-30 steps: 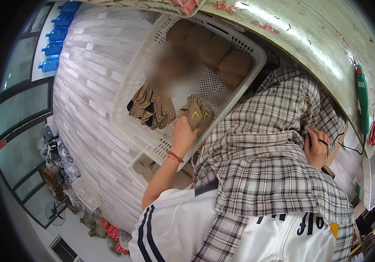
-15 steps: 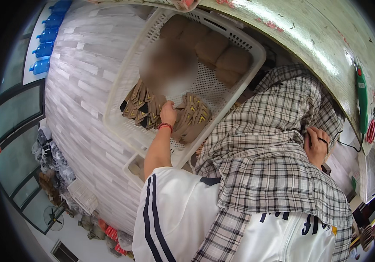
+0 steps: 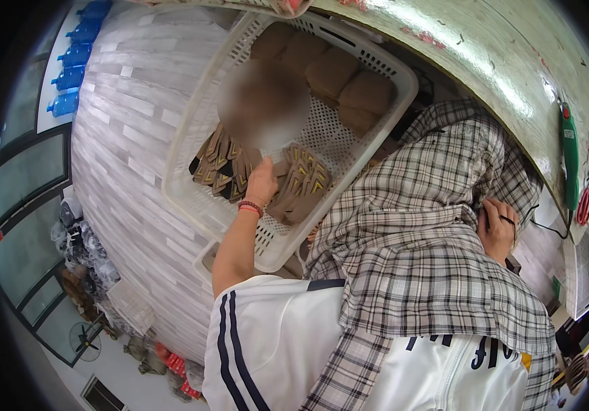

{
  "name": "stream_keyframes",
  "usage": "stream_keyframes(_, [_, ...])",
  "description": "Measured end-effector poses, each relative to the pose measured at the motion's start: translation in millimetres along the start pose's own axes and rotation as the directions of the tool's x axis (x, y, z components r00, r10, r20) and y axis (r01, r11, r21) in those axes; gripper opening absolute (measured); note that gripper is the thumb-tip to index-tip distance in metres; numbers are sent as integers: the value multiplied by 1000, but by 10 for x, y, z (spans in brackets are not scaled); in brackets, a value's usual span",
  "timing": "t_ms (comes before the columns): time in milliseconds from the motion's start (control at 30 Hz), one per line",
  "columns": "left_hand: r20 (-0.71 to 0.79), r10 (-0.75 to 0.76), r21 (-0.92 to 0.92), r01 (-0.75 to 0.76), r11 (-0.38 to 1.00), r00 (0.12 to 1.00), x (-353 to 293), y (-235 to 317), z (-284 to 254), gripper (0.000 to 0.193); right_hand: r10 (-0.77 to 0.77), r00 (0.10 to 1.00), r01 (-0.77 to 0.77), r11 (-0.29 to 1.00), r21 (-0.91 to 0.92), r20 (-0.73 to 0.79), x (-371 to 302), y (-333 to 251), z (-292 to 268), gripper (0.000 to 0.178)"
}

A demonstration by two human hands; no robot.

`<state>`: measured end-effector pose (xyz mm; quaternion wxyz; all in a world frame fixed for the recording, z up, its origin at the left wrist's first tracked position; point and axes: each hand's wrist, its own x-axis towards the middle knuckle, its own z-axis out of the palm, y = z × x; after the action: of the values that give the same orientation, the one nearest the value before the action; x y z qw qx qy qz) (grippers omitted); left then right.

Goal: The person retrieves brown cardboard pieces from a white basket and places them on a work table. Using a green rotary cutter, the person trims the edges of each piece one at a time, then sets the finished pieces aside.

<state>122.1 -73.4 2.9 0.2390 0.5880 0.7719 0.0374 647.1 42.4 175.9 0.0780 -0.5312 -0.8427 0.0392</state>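
My left hand, a red beaded bracelet at its wrist, reaches into a white plastic basket. Its fingers are closed on a brown cloth piece, mostly hidden by the hand. Left of it lies a fanned bundle of brown and black cloth pieces with yellow chevron marks. Another brown bundle with the same marks lies to its right. Far in the basket sit several folded brown bundles. A blurred patch covers part of the basket. My right hand, with a dark ring, rests open on the plaid cloth over my lap.
A worktable runs along the upper right, with a green-handled tool and red-handled scissors at its edge. Blue water bottles line the far left. Plastic-wrapped goods and a fan stand lower left.
My left forearm has swung a little to the left, and the hand has shifted slightly with it inside the basket. The right hand has stayed in place.
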Motion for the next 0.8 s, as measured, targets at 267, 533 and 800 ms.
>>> stream_keyframes(267, [-81, -248, 34, 251, 967, 965, -194, 206, -283, 34, 15, 1000, -15, 1000, 10, -16, -13, -12, -13, 22])
stream_keyframes(533, [-174, -232, -33, 230, 973, 957, -426, 818, -816, 55, 25, 999, -24, 999, 27, -28, -22, -9, -7, 23])
stream_keyframes(800, [168, 64, 122, -85, 989, 984, -683, 1089, -526, 68, 10, 999, -8, 999, 38, -42, -30, 3, 6, 22])
